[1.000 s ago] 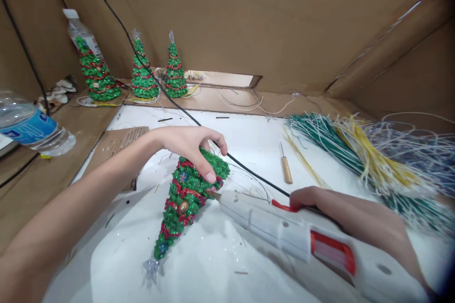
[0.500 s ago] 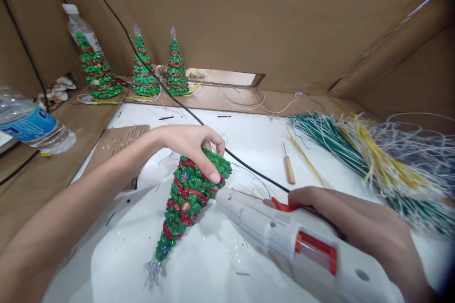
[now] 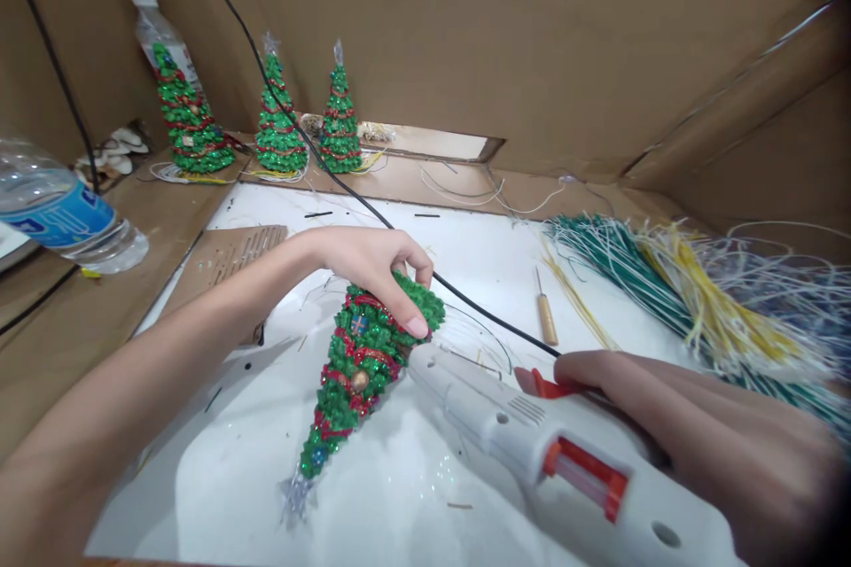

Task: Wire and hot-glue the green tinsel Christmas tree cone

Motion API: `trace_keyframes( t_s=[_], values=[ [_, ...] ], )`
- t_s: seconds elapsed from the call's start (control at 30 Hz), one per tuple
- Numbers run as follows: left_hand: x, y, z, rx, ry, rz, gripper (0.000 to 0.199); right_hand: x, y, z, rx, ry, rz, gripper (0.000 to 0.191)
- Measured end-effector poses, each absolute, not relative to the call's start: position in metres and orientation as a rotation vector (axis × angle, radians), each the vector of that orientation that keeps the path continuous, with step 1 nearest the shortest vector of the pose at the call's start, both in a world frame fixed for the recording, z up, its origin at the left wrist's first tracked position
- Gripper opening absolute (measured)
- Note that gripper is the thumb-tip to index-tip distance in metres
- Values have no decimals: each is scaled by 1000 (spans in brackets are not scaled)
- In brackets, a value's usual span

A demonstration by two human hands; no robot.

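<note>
My left hand (image 3: 392, 270) is closed round the wide base end of a small green Christmas tree (image 3: 363, 363) with red glitter garland and little baubles. The tree lies tilted, its clear star tip (image 3: 297, 496) pointing down toward me. In my right hand (image 3: 651, 407) is a white hot glue gun (image 3: 485, 399), with the fingers around its handle at the orange trigger. The gun's nozzle is right against the tree's side near the base, just below my left thumb; the exact contact spot is hidden.
Three similar trees (image 3: 340, 120) stand along the back left. A wooden-handled awl (image 3: 546, 315) and bundles of green, yellow and white wires (image 3: 698, 283) lie at right. Water bottles (image 3: 73, 217) stand at left. A black cable (image 3: 372, 211) crosses the white work surface. Cardboard walls (image 3: 498, 27) enclose it.
The whole view has shifted slightly. My left hand keeps its hold on the tree, and the glue gun stays with its nozzle at the tree's side, its body angled a little differently.
</note>
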State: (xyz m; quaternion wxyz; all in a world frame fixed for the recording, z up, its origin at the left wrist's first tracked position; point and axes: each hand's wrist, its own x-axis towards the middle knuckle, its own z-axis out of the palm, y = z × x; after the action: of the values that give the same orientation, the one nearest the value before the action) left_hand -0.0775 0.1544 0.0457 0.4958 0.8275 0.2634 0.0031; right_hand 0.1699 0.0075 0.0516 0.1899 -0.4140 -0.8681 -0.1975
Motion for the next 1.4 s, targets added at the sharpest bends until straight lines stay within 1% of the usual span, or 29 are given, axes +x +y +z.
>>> trace_keyframes(
  t_s=[0.07, 0.27, 0.6, 1.0, 1.23, 1.4],
  values=[
    [-78, 155, 46, 2018, 639, 5, 48, 170, 7, 53, -1177, -2456, -592, 18],
    [-78, 155, 46, 2091, 656, 26, 49, 167, 8, 58, -1207, -2468, -616, 12],
    [-79, 156, 44, 2134, 637, 47, 52, 167, 7, 62, -1261, -2505, -648, 18],
    [-78, 155, 45, 2152, 630, 54, 50, 164, 7, 62, -1255, -2498, -660, 11],
    [-78, 155, 44, 2138, 626, 44, 51, 166, 5, 62, -1253, -2491, -637, 16],
    [-80, 155, 43, 2136, 605, 54, 48, 168, 4, 61, -1248, -2474, -638, 17]
  ],
)
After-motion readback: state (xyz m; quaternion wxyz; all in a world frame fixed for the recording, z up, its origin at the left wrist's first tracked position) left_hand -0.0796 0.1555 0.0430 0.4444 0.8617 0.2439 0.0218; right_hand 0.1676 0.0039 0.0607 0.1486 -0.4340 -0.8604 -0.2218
